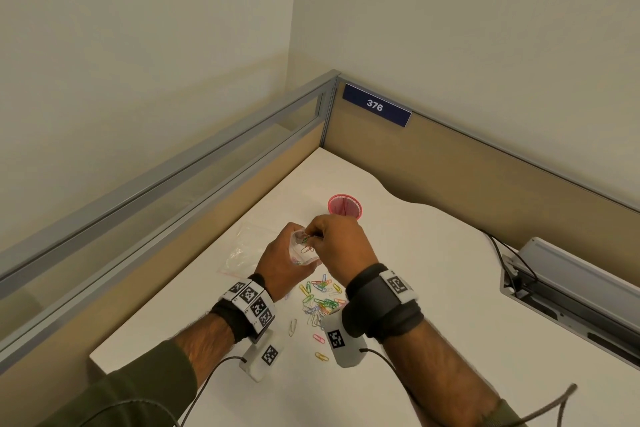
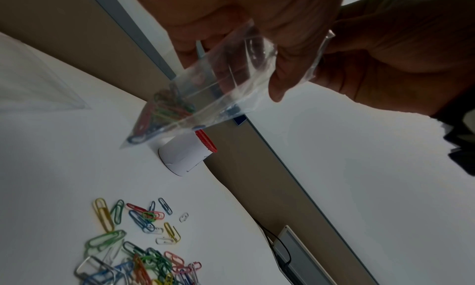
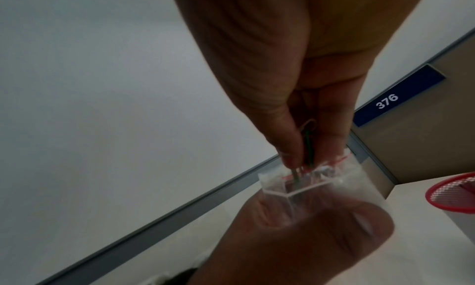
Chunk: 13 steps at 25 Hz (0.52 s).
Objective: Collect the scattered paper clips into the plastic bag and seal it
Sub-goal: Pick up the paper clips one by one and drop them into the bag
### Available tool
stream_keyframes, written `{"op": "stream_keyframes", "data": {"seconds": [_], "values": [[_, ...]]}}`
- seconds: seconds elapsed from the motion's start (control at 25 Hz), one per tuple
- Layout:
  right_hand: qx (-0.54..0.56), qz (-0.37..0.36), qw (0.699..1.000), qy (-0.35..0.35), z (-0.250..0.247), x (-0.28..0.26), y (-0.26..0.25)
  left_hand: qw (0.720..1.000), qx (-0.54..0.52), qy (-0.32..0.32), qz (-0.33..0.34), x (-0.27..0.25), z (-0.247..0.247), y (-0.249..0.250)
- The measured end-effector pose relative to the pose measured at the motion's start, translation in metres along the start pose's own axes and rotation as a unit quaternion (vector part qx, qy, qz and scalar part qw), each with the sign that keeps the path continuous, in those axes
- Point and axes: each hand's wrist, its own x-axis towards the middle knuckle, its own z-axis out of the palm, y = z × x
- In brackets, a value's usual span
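My left hand holds a small clear plastic bag above the white desk, its mouth upward and spread. Several coloured clips lie in the bag's bottom corner. My right hand pinches a few paper clips, green and red among them, between thumb and fingers, with their lower ends inside the bag's mouth. A heap of coloured paper clips lies scattered on the desk between my wrists, also seen as loose clips in the left wrist view.
A red mesh cup with white sides stands just behind my hands. Another clear bag lies flat on the desk to the left. A grey cable tray with black cords sits at the right edge. Partition walls close the desk's back and left.
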Motion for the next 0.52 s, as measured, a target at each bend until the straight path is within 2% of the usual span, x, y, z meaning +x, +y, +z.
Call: {"op": "stream_keyframes", "data": {"seconds": [0.08,0.2,0.32,0.4,0.52], "values": [[0.004,-0.009,1.0,0.008,-0.001,-0.002,-0.003,1.0,-0.005,-0.001,-0.002,0.0,0.0,-0.001],[0.042,-0.022,0.997,0.067,-0.015,-0.007,-0.001,1.0,-0.01,0.001,0.013,-0.004,-0.004,-0.003],[0.044,-0.015,0.993,0.109,-0.019,-0.016,0.028,0.999,-0.026,0.008,0.017,-0.011,-0.014,-0.006],[-0.015,0.001,0.999,0.051,0.006,-0.024,0.054,0.999,-0.029,0.018,0.012,-0.015,-0.024,-0.008],[-0.073,0.008,0.992,-0.106,0.075,-0.039,0.079,0.999,-0.024,0.028,0.004,-0.019,-0.037,-0.012]]}}
